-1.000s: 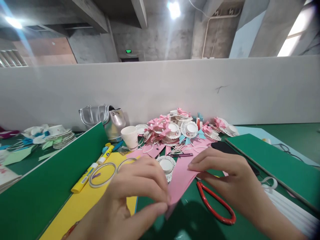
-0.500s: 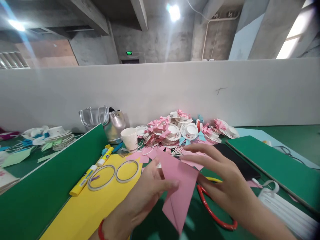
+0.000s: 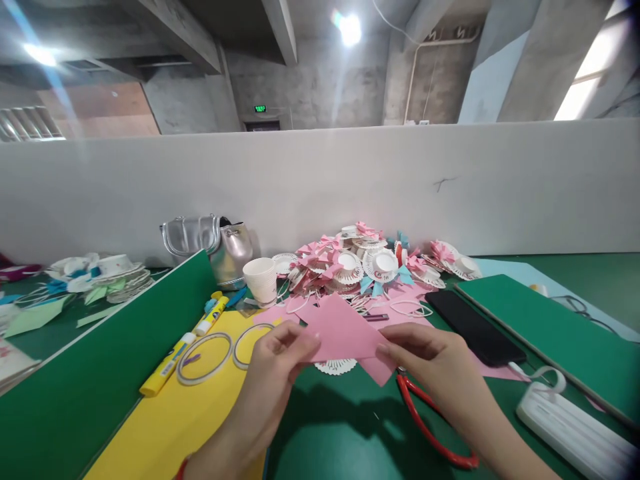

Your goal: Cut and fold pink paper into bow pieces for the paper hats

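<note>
Both hands hold up a folded piece of pink paper (image 3: 345, 333) above the green table (image 3: 330, 440). My left hand (image 3: 280, 363) pinches its left corner between thumb and fingers. At the lower right edge, my right hand (image 3: 430, 363) grips it the same way, and a flap of the paper hangs below near that thumb. Red-handled scissors (image 3: 425, 427) lie under my right hand, their blades mostly hidden. Behind the pink paper, the scalloped rim of a white paper plate (image 3: 336, 367) shows on the table.
A pile of decorated paper plates (image 3: 350, 263) stands at the back by a paper cup (image 3: 261, 280). Left are yellow card (image 3: 200, 427), tape rolls (image 3: 204, 359), glue sticks (image 3: 167, 365) and a green divider (image 3: 100, 360). Right lie a black phone (image 3: 475, 327) and a white power bank (image 3: 575, 420).
The pink paper has turned from a long hanging shape to a flatter, wider one. My right hand has moved from spread fingers to pinching its right edge.
</note>
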A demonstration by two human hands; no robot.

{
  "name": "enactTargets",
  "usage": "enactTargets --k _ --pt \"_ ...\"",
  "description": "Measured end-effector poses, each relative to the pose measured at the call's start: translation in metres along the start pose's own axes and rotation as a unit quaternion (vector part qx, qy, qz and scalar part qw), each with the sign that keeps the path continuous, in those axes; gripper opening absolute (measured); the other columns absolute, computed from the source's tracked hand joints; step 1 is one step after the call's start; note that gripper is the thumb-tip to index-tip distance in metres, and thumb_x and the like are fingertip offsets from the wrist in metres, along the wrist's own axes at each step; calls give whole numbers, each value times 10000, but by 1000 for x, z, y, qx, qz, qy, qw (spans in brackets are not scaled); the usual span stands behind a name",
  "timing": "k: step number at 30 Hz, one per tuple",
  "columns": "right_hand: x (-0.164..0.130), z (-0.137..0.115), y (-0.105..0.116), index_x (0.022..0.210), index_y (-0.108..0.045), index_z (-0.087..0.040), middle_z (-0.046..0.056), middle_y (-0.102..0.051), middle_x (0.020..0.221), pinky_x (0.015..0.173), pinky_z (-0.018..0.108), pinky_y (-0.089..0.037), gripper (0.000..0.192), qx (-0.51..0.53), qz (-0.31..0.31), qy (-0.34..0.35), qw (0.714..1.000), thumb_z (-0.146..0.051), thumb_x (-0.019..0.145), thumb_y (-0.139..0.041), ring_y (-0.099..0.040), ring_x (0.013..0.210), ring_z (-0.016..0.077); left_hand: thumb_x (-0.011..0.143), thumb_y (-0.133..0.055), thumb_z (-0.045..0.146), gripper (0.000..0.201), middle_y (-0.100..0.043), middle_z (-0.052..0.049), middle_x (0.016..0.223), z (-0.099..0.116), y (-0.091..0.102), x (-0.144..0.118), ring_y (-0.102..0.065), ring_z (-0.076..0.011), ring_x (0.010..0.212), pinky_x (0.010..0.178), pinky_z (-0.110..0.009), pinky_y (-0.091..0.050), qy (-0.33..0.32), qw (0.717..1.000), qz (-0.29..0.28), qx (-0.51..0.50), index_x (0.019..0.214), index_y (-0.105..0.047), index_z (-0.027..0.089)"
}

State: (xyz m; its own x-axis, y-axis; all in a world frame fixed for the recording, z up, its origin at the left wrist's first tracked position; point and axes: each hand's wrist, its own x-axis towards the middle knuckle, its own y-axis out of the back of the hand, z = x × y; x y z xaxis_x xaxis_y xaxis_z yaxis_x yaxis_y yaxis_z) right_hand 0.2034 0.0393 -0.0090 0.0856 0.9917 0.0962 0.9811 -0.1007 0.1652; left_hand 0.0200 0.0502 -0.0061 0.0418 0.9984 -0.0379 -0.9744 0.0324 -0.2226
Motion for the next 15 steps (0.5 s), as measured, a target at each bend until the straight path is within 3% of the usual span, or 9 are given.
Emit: enactTargets --k 3,6,11,14,15 --pt "1 4 8 655 -703 -193 33 -713 686 578 266 -539 82 -24 26 -13 999 -253 604 -679 -647 653 207 632 -679 247 162 -586 21 518 0 12 -1 -541 -102 494 488 -201 -393 67 985 -104 125 582 -562 146" --pt "1 9 12 659 -715 -201 36 -721 704 579 266 -536 97 -36 32 -6 999 -271 608 -672 -650 669 218 630 -666 286 176 -625 -1 623 -5 13 -5 -548 -95 474 467 -201 -376 126 964 -187 143 694 -590 142" --pt "-2 15 15 660 -705 -193 43 -714 702 525 257 -511 139 -46 5 -2 999 -306 661 -625 -636 653 218 732 -544 349 261 -550 26 481 -13 7 -9 -458 -68 396 419 -184 -327 121 948 -205 209 576 -544 140" --pt "-4 13 15 629 -699 -205 22 -707 682 559 238 -507 123 -53 -13 14 998 -291 669 -620 -633 651 195 700 -600 257 119 -634 -16 694 -14 1 -8 -575 -131 657 592 -216 -427 61 958 -198 198 746 -610 148" --pt "-5 11 14 618 -697 -209 15 -706 674 576 233 -507 115 -55 -15 17 998 -282 666 -623 -632 651 187 684 -618 233 154 -646 -25 760 -15 -3 -7 -585 -148 728 642 -229 -438 47 964 -187 184 816 -614 154"
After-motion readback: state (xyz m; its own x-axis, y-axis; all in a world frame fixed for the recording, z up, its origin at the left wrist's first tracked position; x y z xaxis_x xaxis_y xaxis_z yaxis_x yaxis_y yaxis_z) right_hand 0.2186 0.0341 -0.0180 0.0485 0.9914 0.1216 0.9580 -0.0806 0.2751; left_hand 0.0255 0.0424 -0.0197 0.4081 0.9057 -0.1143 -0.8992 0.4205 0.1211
